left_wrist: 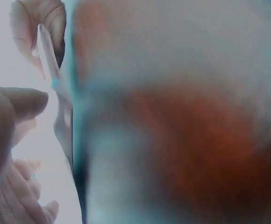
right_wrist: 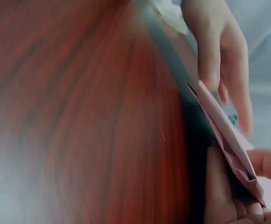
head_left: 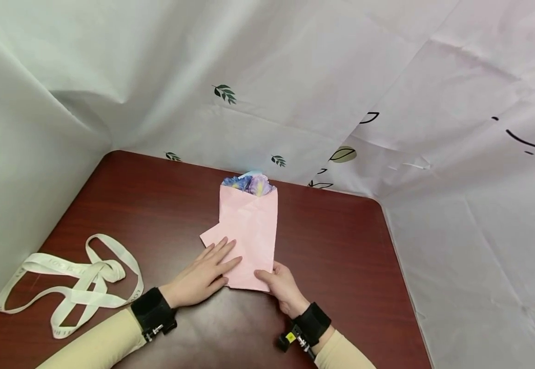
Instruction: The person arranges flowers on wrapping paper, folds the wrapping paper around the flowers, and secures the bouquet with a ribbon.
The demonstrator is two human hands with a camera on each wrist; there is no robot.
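A pink paper wrap [head_left: 251, 230] lies on the table in the head view, folded flat, with a loose flap sticking out at its left. Blue and purple flowers [head_left: 259, 185] show at its top opening; their stems are hidden inside. My left hand [head_left: 203, 274] rests on the wrap's lower left with fingers spread and straight. At the lower right corner my right hand [head_left: 283, 287] pinches the paper, thumb on top and fingers beneath. In the right wrist view, the folded paper edge [right_wrist: 229, 140] runs between that thumb and the fingers.
A loose white ribbon [head_left: 83, 287] with printed letters lies in loops at the left of the dark red table [head_left: 336, 246]. White fabric sheets [head_left: 295, 77] with leaf prints hang behind and along both sides of the table.
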